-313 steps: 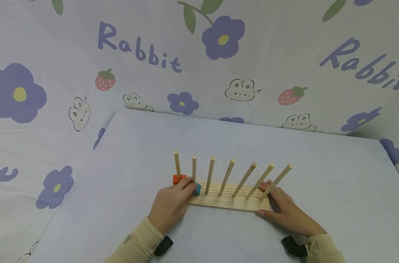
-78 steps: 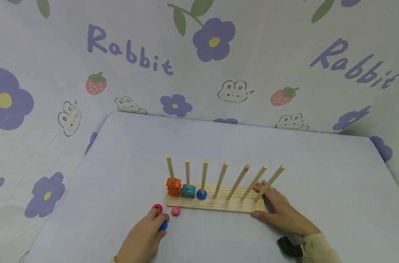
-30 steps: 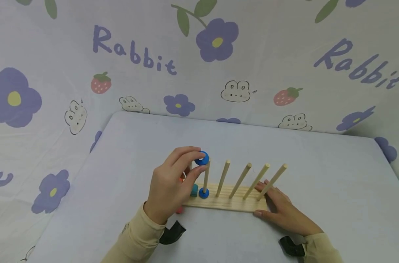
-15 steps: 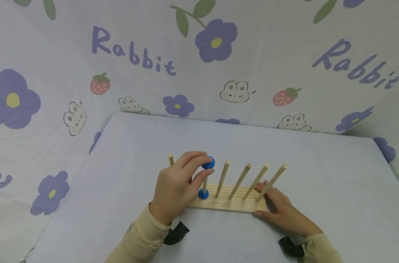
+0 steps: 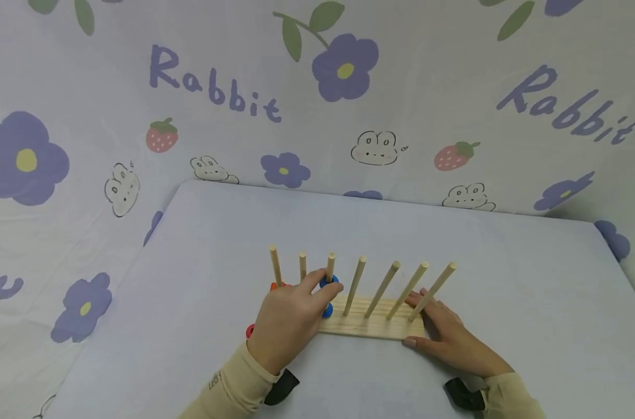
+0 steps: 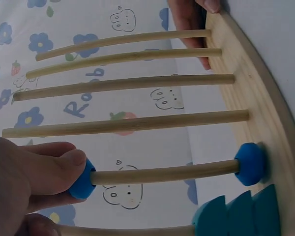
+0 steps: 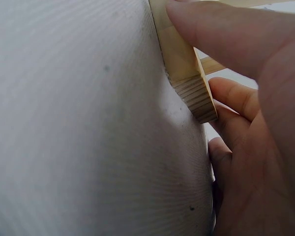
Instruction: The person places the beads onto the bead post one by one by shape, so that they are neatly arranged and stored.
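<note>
A wooden peg board with several upright dowels lies on the table. My left hand pinches a blue bead between thumb and fingers; in the head view the third dowel from the left pokes up through it. At the foot of that dowel sits another blue bead. Stacked teal pieces fill the bottom of the neighbouring dowel. Orange pieces on the leftmost dowel are mostly hidden behind my left hand. My right hand holds the board's right end, thumb at the front edge, fingers behind.
A red bead lies on the white-covered table, partly covered by my left hand. Four dowels' worth of bare pegs would be several: bare dowels stand right of the blue beads. A printed cloth hangs behind.
The orange, teal and lower blue pieces have come onto the dowels. My left hand picked up a second blue bead and lowered it onto the third dowel. The right hand stays put.
</note>
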